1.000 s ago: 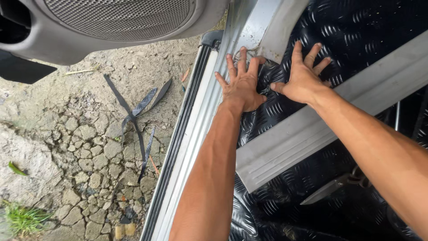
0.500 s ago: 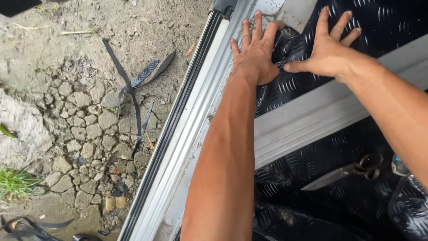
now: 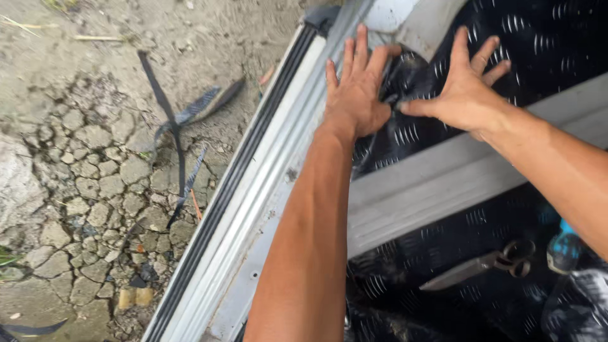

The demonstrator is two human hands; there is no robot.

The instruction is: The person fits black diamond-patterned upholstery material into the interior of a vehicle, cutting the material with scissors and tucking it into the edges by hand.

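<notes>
My left hand (image 3: 358, 88) lies flat with fingers spread on a black embossed floor mat (image 3: 544, 44), right at the edge of the pale metal door sill (image 3: 253, 209) of a vehicle. My right hand (image 3: 465, 88) presses flat on the same mat just to the right, its thumb pointing at the left hand. Between the two hands the mat bulges up in a fold (image 3: 405, 69). Neither hand grips anything.
A grey bar (image 3: 443, 177) crosses the mat diagonally. Scissors (image 3: 481, 266) lie on the mat at lower right, beside a blue-topped object (image 3: 563, 247). Left of the sill is cracked dry ground (image 3: 88, 190) with black cut strips (image 3: 177, 126).
The view has shifted downward, so both hands sit higher in frame. The hands stay pressed on the mat, and the right thumb has moved closer to the left hand.
</notes>
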